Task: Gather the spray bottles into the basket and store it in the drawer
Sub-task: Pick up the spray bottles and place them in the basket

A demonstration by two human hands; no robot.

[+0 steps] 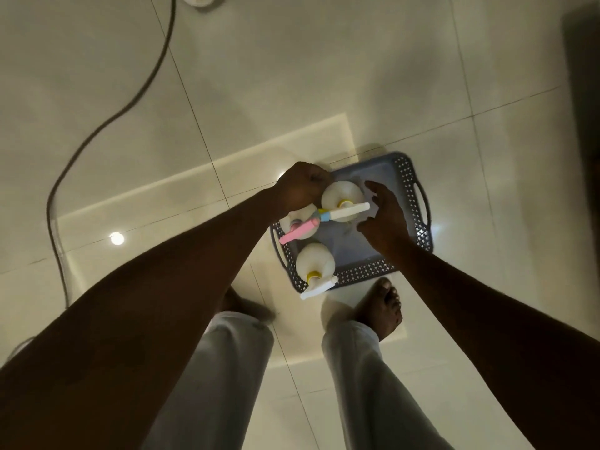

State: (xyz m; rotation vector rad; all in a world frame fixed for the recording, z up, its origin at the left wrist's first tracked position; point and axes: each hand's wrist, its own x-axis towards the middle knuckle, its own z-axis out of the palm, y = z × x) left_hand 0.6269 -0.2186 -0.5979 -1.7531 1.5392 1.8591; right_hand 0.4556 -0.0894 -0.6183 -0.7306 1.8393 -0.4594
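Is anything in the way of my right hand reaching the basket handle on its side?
Nothing visible. The right hand hovers open over the grey perforated plastic basket; its right handle sits clear, bottles grouped left.

Head view, straight down, near.

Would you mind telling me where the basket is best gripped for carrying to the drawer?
Grip the basket by the cut-out handles in its two short ends, one hand from each side. The right-end slot is clear; the left one sits beside the pink-nozzled bottle. Lifting level should keep the three upright bottles standing.
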